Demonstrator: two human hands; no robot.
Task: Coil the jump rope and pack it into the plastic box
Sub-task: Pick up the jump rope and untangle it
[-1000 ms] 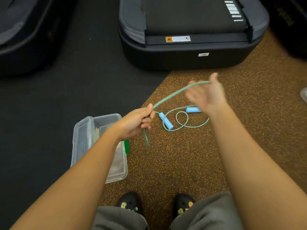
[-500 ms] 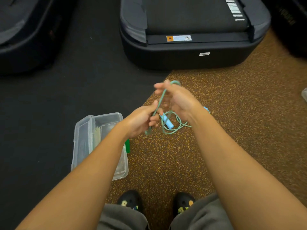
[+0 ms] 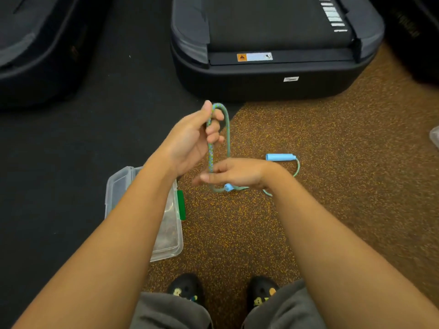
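The jump rope (image 3: 228,138) is a green cord with blue flecks, folded into a long upright loop in front of me. My left hand (image 3: 193,138) grips the top bend of the loop with thumb and fingers. Below it, my right hand (image 3: 237,175) closes on the loop's lower strands. One blue handle (image 3: 281,157) lies on the floor to the right. The tip of the other blue handle (image 3: 228,187) shows under my right hand. The clear plastic box (image 3: 118,186) sits open on the floor under my left forearm, with a green latch (image 3: 181,205).
A black treadmill (image 3: 261,84) stands just beyond the hands, and another dark machine (image 3: 35,67) is at the far left. Black mat covers the left floor, brown speckled rubber the right. My shoes (image 3: 187,288) are at the bottom. A clear object (image 3: 435,136) pokes in at the right edge.
My left hand rose and took the top of the rope loop. My right hand dropped from the top to the loop's lower end. The right blue handle is uncovered again.
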